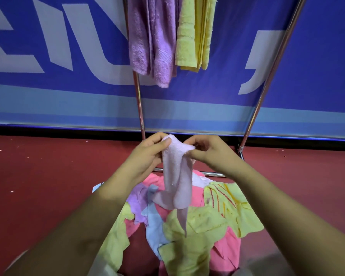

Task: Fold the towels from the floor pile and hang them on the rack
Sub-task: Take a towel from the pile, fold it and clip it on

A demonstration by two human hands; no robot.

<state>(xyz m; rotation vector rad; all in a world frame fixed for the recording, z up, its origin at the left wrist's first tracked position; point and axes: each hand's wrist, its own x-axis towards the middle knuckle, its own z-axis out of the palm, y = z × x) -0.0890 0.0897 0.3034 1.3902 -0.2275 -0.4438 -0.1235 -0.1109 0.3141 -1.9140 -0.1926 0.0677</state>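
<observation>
Towel (177, 176) hangs long-axis down over the pile (189, 228). My left hand (147, 154) and right hand (209, 154) pinch its top edge, close together. The rack (139, 100) stands ahead and above, seemingly equally near both.

Rack (139, 104) btwn yellow towel (193, 34) & right pole (267, 80) open.

The picture's top is cutting off the hanging purple fluffy towel (151, 40) and yellow fluffy towel (193, 32). The left arm (84, 220) is covering part of the colourful towel pile (197, 226).
</observation>
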